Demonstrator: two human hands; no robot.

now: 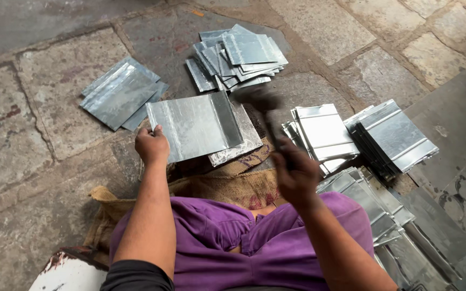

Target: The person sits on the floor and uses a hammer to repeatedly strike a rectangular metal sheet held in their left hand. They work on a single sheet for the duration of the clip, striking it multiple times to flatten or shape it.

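Stone floor (39,108) carries heaps of metal sheets. Left hand (152,145) grips the near-left edge of a sheet (192,126) lying on a block over sacking (238,186). Right hand (296,175), blurred, is closed round a hammer (265,110) raised just right of the sheet.

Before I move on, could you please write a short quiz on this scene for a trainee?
1. True or false: the left hand grips the corner of a metal sheet.
2. What does the right hand hold? A) hammer B) brush C) pliers
3. Fill in: the sheet rests on a block over ____ cloth.

Key:
1. True.
2. A: a blurred hammer is raised over the sheet.
3. Burlap: the sack lies on the stone floor, with sheet stacks around.
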